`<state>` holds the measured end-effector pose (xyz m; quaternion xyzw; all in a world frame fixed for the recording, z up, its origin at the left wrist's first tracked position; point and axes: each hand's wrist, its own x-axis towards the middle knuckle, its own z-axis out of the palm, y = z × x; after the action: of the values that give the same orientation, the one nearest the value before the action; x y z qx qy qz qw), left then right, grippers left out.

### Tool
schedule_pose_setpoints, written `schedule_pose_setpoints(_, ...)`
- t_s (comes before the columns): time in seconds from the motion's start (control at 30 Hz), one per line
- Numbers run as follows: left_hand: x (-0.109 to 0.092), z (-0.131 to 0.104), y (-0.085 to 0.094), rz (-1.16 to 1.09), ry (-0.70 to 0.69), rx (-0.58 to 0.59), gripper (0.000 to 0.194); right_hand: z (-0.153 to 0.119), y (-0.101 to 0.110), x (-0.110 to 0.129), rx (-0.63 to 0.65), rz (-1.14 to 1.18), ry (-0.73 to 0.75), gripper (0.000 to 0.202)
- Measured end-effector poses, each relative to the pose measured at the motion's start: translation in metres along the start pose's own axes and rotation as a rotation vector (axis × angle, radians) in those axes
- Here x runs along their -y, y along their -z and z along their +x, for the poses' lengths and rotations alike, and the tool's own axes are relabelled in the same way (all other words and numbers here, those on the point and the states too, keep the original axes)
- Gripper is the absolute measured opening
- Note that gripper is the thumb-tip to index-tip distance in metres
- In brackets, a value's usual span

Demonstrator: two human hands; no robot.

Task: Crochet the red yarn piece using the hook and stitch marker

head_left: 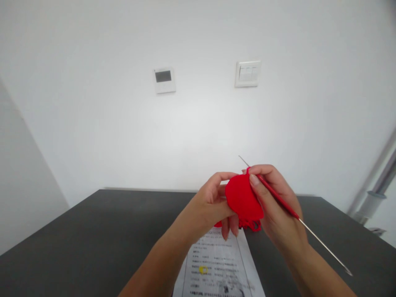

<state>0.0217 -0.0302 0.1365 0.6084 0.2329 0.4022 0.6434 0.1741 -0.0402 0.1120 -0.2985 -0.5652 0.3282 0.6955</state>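
A rounded red crochet piece (243, 197) is held up above the table, gripped along its left side by my left hand (213, 205). My right hand (278, 206) is closed around the red handle of a crochet hook (276, 196). The hook's thin metal tip points up and left past the top edge of the piece, and its longer metal end slants down to the right. My right thumb touches or nearly touches the upper edge of the crochet piece. Loose red yarn (254, 225) bunches just below it.
A printed sheet (221, 264) with a yellow mark lies on the dark table (93, 239) under my hands. On the white wall behind are a thermostat panel (164, 80) and a light switch (248, 74). A grey pipe (385, 177) stands at the right.
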Motion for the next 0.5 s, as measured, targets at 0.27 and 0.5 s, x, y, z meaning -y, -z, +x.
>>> schedule_pose_setpoints(0.27, 0.0, 0.011, 0.019, 0.13, -0.076, -0.208, 0.017, 0.0, 0.0, 0.0, -0.043, 0.052, 0.017, 0.012)
schedule_pose_setpoints(0.5, -0.007, 0.013, 0.035, 0.01, -0.239, -0.282, 0.025, -0.003, -0.001, 0.008, 0.129, 0.214, -0.12, 0.018)
